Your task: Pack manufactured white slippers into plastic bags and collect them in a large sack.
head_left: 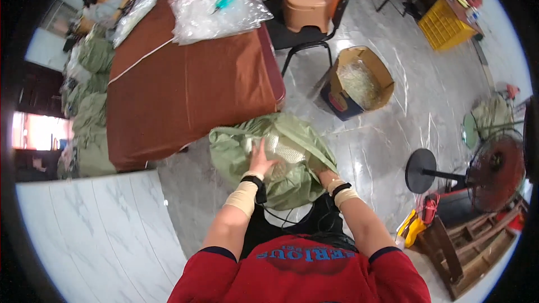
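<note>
A large green sack [241,154] stands open in front of me on the floor, beside the corner of the brown table [185,84]. Inside its mouth lies a pale bundle of clear plastic packets [283,147]. My left hand [260,158] reaches into the opening and rests on that bundle, fingers spread. My right hand [318,166] grips the sack's right edge, partly hidden by the green fabric. Both wrists wear beige wraps and dark bands.
A heap of clear plastic bags [216,8] lies on the table's far end. A cardboard box [359,81] of plastic packets stands on the marble floor to the right, behind it a chair with a brown stool [306,5]. A standing fan [488,168] is at right, a white panel [101,230] at left.
</note>
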Motion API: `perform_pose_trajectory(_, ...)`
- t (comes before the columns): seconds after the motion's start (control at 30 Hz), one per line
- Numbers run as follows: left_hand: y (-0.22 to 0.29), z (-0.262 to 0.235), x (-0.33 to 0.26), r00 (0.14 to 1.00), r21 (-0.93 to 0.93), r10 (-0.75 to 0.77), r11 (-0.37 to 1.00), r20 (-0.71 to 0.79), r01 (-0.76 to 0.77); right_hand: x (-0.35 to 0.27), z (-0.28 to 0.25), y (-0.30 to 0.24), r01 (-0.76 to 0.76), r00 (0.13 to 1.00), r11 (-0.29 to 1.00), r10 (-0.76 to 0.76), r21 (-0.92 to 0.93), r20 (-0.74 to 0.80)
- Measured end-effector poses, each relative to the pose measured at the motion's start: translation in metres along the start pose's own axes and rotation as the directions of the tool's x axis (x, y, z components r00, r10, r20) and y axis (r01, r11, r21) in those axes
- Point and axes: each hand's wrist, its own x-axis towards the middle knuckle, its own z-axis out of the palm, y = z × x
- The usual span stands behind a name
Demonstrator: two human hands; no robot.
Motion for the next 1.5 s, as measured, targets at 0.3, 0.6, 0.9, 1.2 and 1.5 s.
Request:
perform_pose_trajectory(0.3, -0.048, 0.045, 0.032, 0.814, -0.056, 0.19, 0.98, 0.549, -0.192, 0.077, -0.008, 0.022, -0.473, 0.845, 0.652, 0.525, 0.593, 0.097)
perform_pose_trajectory(0.6, -0.074, 0.019, 0.034, 0.86, -0.186, 0.332, 0.942, 0.387, -0.28, 0.089, 0.026, -0.054, -0.203, 0.738, 0.007, 0.659, 0.979, 0.149)
perform_pose_trajectory(0.9, -0.053, -0.032, 0.022, 0.679, -0.421, 0.526, 0.843, 0.512, -0.335, 0.003, -0.01, -0.117, 0.062, 0.859, -0.015, 0.51, 0.998, -0.046)
perform_pose_trajectory(1.2, 0.041, -0.144, -0.07, 0.496, -0.592, 0.635, 0.76, 0.592, -0.267, -0.164, -0.148, -0.222, 0.176, 0.812, 0.337, 0.481, 0.925, -0.33)
perform_pose_trajectory(1.5, 0.109, -0.314, -0.087, 0.557, -0.6, 0.83, 0.448, 0.005, -0.663, -0.183, -0.361, -0.365, 0.274, 0.814, 0.624, 0.256, 0.732, -0.522)
